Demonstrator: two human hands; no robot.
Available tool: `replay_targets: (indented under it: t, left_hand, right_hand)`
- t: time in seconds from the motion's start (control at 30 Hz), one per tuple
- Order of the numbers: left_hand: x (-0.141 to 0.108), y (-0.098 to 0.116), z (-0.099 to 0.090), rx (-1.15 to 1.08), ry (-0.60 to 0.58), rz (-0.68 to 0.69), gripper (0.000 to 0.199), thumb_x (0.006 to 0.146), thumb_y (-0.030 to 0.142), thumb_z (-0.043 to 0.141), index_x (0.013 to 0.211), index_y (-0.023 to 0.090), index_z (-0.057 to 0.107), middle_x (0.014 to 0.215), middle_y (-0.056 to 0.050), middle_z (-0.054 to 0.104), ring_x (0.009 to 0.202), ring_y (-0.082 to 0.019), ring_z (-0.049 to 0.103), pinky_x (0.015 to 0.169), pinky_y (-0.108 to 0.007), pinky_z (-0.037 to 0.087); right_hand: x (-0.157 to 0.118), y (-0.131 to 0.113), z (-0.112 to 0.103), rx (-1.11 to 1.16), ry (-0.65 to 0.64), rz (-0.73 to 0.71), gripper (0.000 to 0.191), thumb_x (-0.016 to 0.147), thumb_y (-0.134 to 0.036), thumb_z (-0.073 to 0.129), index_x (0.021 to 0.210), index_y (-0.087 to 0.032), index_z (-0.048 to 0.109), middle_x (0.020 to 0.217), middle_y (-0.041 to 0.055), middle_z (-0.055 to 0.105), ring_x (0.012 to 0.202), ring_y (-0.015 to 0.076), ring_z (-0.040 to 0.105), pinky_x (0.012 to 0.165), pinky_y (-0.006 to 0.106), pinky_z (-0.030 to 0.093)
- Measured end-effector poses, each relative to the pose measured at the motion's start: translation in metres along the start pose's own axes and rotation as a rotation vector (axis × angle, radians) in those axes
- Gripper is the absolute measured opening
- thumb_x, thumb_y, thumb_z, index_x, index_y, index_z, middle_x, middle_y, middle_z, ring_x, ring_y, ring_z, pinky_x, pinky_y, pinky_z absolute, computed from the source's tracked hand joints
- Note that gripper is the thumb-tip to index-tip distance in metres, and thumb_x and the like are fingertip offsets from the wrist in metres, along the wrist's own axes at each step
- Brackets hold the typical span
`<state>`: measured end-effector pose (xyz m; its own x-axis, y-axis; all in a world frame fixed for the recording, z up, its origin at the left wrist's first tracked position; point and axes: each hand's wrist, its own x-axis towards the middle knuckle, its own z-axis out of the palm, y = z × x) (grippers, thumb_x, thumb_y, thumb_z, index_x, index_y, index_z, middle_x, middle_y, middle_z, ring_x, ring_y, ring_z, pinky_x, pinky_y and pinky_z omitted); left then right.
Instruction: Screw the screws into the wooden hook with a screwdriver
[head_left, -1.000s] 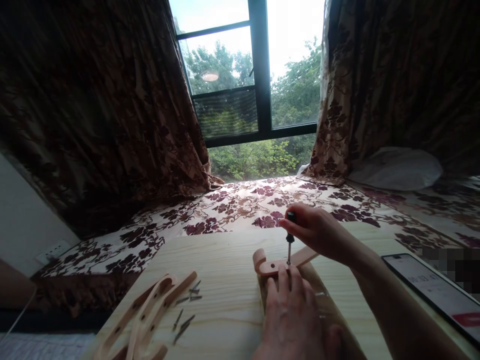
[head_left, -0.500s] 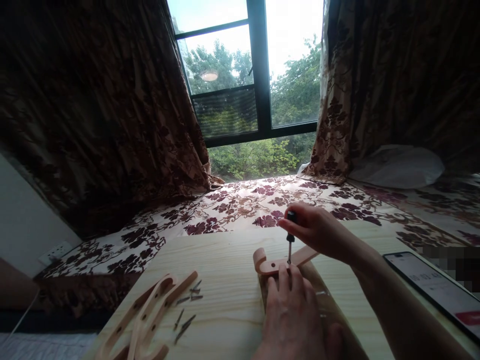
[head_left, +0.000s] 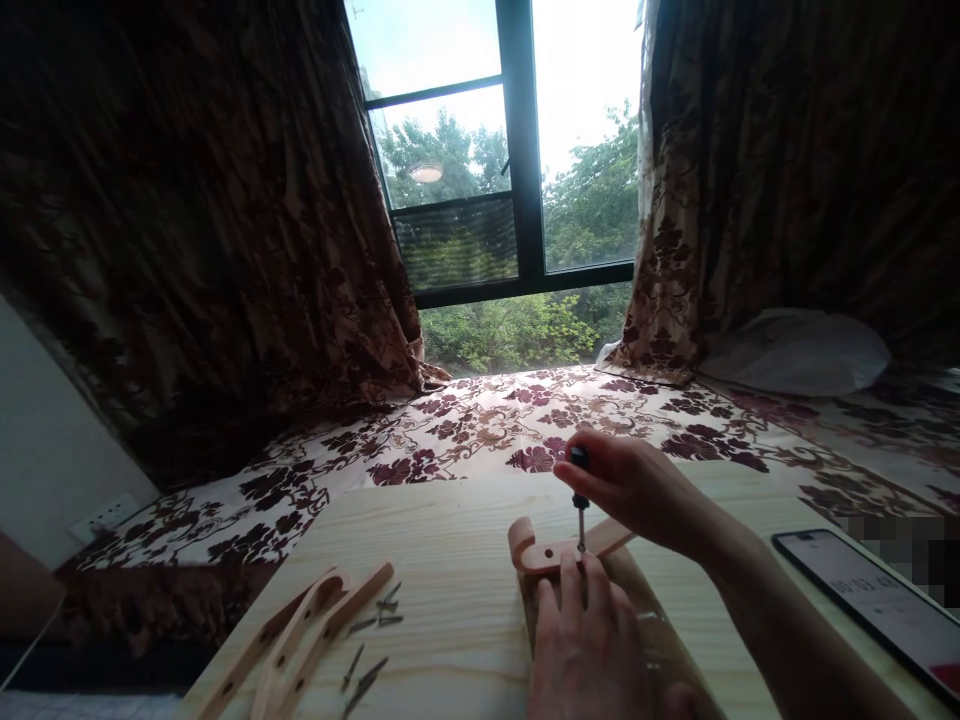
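Head view: a screwdriver is being held upright on a hooked wooden piece.
The screwdriver's black handle is being pinched between thumb and fingers by the right hand, while its tip is being kept against the hooked wooden piece, beside a dark hole; whether a screw is being met there is too small to tell. The left hand is being laid flat with fingers slightly spread, its fingertips being pressed near the tip. The hooked wooden piece is being supported by a brown block on the pale bench. Loose screws and more wooden pieces are being carried at the left, and a phone at the right.
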<state>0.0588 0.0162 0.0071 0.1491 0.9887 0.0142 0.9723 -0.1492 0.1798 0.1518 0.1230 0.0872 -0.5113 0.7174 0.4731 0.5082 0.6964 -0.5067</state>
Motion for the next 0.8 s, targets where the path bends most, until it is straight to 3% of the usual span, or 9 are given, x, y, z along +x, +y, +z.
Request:
replay_targets:
  t: [0.27,0.47,0.63,0.8]
  left_hand:
    - [0.008,-0.006,0.029,0.064,0.099,0.002,0.089,0.075,0.07,0.053,0.132,0.003,0.052,0.145,-0.025,0.036,0.134,-0.047,0.024,0.106,-0.063,0.028]
    - [0.019,-0.016,0.055,0.112,0.159,0.012,0.078,0.078,0.068,0.046,0.126,0.009,0.059,0.142,-0.023,0.042,0.13,-0.049,0.032,0.099,-0.066,0.034]
    - [0.021,-0.018,0.059,0.168,0.206,0.012,0.072,0.079,0.063,0.047,0.126,0.01,0.059,0.14,-0.023,0.043,0.129,-0.048,0.033,0.098,-0.065,0.035]
    - [0.014,-0.013,0.052,0.133,0.186,0.019,0.089,0.074,0.075,0.048,0.131,0.006,0.054,0.143,-0.025,0.04,0.131,-0.049,0.029,0.1,-0.066,0.032]
  right_hand:
    - [0.002,0.003,0.005,-0.058,0.041,0.018,0.032,0.088,-0.046,0.048,0.067,-0.022,0.042,0.054,-0.0039,0.049,0.051,0.0124,0.041,0.051,0.025,0.026]
    - [0.0,0.0,0.004,-0.018,-0.021,0.004,0.02,0.089,-0.042,0.047,0.081,-0.024,0.053,0.062,-0.0017,0.059,0.057,0.0149,0.051,0.054,0.026,0.029]
    - [0.002,0.002,0.007,-0.056,0.007,0.01,0.026,0.089,-0.042,0.047,0.071,-0.023,0.045,0.06,-0.0014,0.057,0.054,0.0147,0.048,0.053,0.026,0.027]
    - [0.002,0.0,0.008,-0.116,0.031,0.037,0.029,0.086,-0.045,0.05,0.069,-0.023,0.042,0.056,-0.0021,0.053,0.052,0.0142,0.044,0.052,0.026,0.026]
